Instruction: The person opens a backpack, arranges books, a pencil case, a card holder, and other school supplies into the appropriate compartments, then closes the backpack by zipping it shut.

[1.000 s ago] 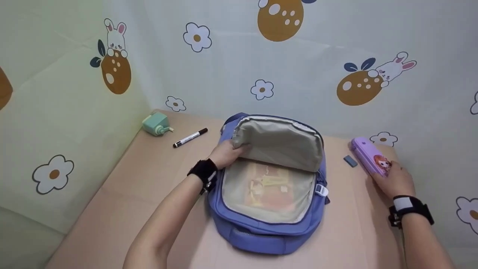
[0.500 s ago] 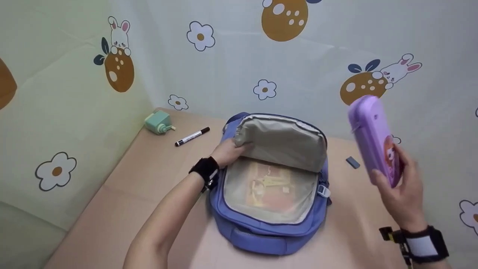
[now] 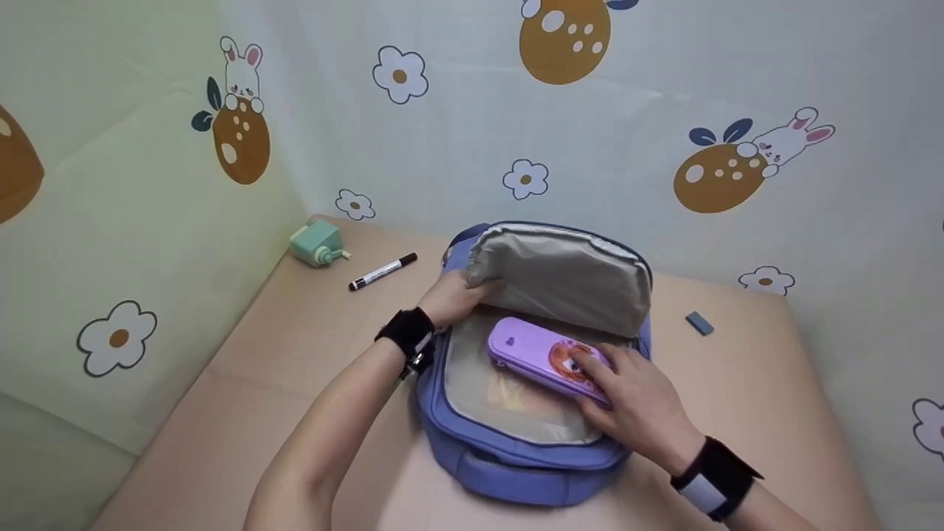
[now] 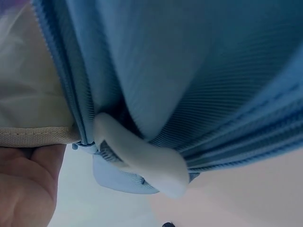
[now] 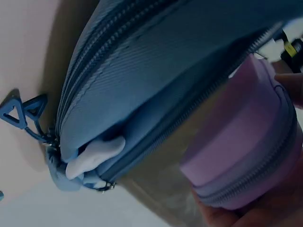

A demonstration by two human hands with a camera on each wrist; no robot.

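Note:
A blue backpack (image 3: 509,483) lies on the table with its main compartment unzipped and the grey-lined flap (image 3: 560,276) folded up. My left hand (image 3: 450,299) grips the flap's left edge, its fingertips partly hidden by the lining; in the left wrist view that hand (image 4: 28,194) is at the beige-bound edge. Over the opening, my right hand (image 3: 641,405) holds a purple zipped pencil case (image 3: 531,350) by its right end, thumb and fingers on opposite sides. The right wrist view has the pencil case (image 5: 232,137) close above the opening. Beneath it shows a flat, red-and-yellow printed thing (image 3: 516,398).
Left of the backpack lie a black-capped marker (image 3: 382,271) and a teal pump bottle (image 3: 317,243) on its side. A small blue-grey eraser-like block (image 3: 699,323) rests on the right. Patterned curtains stand behind and left of the table (image 3: 295,346).
My right hand has lifted the pencil case off the table's right side and carried it left over the backpack's opening. The left hand has kept its hold on the flap.

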